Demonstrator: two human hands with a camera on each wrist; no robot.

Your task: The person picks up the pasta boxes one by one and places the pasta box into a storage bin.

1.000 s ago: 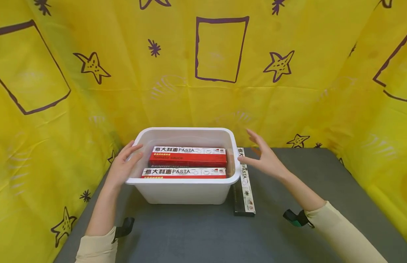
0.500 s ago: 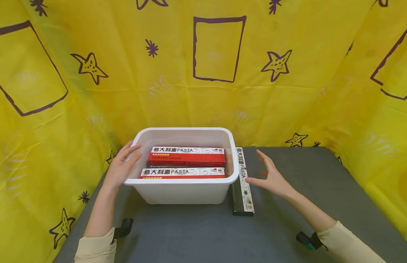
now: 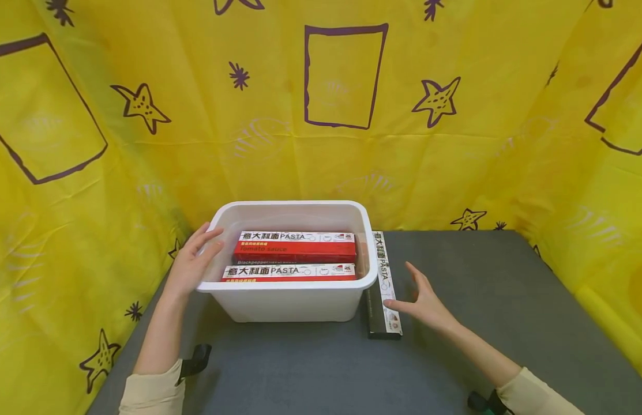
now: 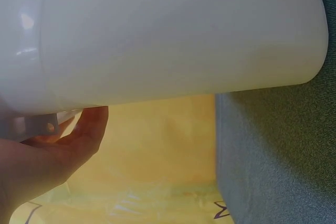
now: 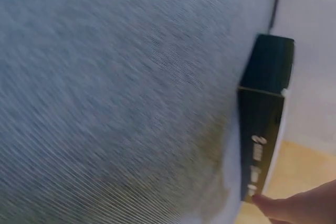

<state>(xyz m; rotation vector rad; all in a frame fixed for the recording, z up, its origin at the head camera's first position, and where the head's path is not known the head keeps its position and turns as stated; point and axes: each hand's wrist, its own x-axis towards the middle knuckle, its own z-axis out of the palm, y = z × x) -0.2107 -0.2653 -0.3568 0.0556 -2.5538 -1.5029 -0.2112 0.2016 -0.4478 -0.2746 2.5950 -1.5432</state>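
Note:
A white plastic tub stands on the table, with red and white pasta boxes lying inside it. My left hand holds the tub's left rim; in the left wrist view its fingers reach round the rim. Along the tub's right side lies a black and white pasta box. My right hand is at this box's right, thumb and fingers spread, the thumb overlapping its white strip. The right wrist view shows the thumb right by the box's dark side.
The grey tabletop extends in front of the tub and off to the right. Yellow cloth with star and frame drawings hangs behind and on both sides. A black band sits at the left sleeve.
My right hand has moved from beside the tub's right rim down toward the near end of the black and white pasta box. The left hand stays at the rim.

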